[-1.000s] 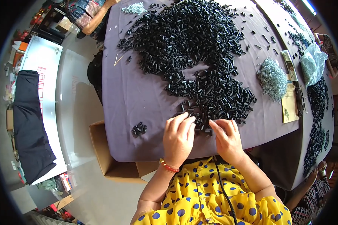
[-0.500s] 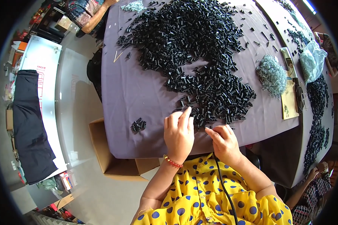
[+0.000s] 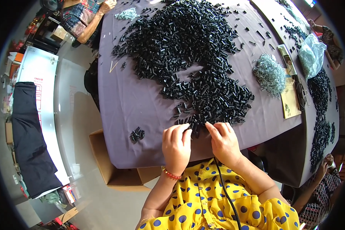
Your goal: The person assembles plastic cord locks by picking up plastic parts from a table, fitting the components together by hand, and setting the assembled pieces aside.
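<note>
A large heap of small black plastic tube-like pieces [image 3: 203, 90] is spread over the cloth in front of me. At its near edge, my left hand [image 3: 176, 145] has thumb and fingers closed in a pinch. My right hand [image 3: 225, 143] is beside it, a short gap away, also pinched with its fingertips against the edge of the heap. Whatever either hand holds is too small to make out. A small separate cluster of the same black pieces [image 3: 137, 134] lies left of my left hand.
A purple-grey cloth [image 3: 138, 99] covers the table. Silvery metal parts [image 3: 270, 76], a yellow card [image 3: 291, 101] and glasses [image 3: 302, 96] lie to the right. A cardboard box [image 3: 103, 161] stands below the left corner. Co-workers' arms [image 3: 91, 25] show at the edges.
My left hand has drawn back a little from the heap. My right hand has moved forward to the heap's near edge. The whole view has shifted slightly.
</note>
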{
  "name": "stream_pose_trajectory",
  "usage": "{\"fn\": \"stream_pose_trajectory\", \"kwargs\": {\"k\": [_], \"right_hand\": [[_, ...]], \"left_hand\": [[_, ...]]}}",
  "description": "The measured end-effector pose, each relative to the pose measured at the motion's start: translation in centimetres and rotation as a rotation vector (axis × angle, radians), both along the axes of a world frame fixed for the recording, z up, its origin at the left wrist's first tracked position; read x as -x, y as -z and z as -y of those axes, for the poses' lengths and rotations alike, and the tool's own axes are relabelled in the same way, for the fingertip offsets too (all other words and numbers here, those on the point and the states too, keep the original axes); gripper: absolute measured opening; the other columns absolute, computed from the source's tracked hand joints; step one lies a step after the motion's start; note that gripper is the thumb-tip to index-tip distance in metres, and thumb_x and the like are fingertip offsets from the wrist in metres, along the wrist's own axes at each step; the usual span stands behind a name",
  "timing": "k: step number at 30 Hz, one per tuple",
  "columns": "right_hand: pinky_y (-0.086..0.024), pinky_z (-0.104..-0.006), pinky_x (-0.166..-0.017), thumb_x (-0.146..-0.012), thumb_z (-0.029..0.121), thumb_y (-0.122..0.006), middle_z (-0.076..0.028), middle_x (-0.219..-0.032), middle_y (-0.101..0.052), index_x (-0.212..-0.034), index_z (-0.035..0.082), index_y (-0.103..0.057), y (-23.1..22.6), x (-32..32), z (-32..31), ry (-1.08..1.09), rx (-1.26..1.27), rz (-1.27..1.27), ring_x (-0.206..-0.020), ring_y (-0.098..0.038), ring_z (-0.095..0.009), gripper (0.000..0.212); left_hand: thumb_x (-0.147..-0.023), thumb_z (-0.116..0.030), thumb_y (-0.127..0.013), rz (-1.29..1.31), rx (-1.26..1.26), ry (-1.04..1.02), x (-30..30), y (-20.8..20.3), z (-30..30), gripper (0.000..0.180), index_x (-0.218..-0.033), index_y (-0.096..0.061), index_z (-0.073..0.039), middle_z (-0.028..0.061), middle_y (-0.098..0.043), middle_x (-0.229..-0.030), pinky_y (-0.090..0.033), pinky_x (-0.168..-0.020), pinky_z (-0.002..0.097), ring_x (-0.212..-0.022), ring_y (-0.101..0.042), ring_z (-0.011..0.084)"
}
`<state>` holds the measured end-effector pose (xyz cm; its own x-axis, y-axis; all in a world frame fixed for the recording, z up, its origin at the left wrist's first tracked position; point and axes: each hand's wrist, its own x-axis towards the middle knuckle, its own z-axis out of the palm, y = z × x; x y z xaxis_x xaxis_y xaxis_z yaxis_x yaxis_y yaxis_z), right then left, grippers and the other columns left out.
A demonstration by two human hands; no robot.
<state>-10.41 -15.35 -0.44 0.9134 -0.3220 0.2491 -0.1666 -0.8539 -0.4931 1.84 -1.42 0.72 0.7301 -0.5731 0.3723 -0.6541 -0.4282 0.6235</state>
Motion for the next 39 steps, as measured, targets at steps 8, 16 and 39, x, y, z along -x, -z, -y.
{"fn": "stream_pose_trajectory", "kwargs": {"k": [8, 16, 39], "right_hand": [[-0.049, -0.0373, -0.087, -0.078, 0.003, -0.065, -0.014, -0.102, -0.058, -0.132, -0.007, -0.059, 0.5, -1.5, 0.3, -0.014, 0.076, -0.012, -0.095, -0.055, -0.03, 0.056], [-0.048, -0.0388, -0.087, -0.079, 0.007, -0.063, -0.014, -0.106, -0.059, -0.132, -0.005, -0.058, -0.8, -1.2, 0.8, -0.022, 0.034, -0.035, -0.095, -0.056, -0.031, 0.055], [-0.037, -0.0435, -0.105, -0.082, 0.006, -0.059, -0.005, -0.14, -0.054, -0.136, 0.011, -0.062, 1.0, 2.9, 16.0, 0.476, 0.498, -0.182, -0.125, -0.048, -0.027, 0.054]], "left_hand": [[-0.087, -0.005, -0.076, -0.119, -0.08, 0.029, 1.9, 1.0, -1.4, 0.021, -0.106, -0.067, -0.006, 0.0094, -0.066, -0.099, -0.054, -0.078, 0.0377, -0.087, -0.064, 0.0271], [-0.088, -0.008, -0.073, -0.075, -0.09, 0.212, 2.5, 1.1, 1.2, 0.019, -0.106, -0.065, -0.005, 0.0104, -0.064, -0.101, -0.054, -0.083, 0.0414, -0.094, -0.064, 0.0319], [-0.09, -0.005, -0.073, -0.229, -0.031, 0.165, 2.6, 0.8, 0.1, 0.016, -0.105, -0.067, -0.006, 0.0107, -0.066, -0.102, -0.057, -0.079, 0.0397, -0.092, -0.068, 0.0307]]}}
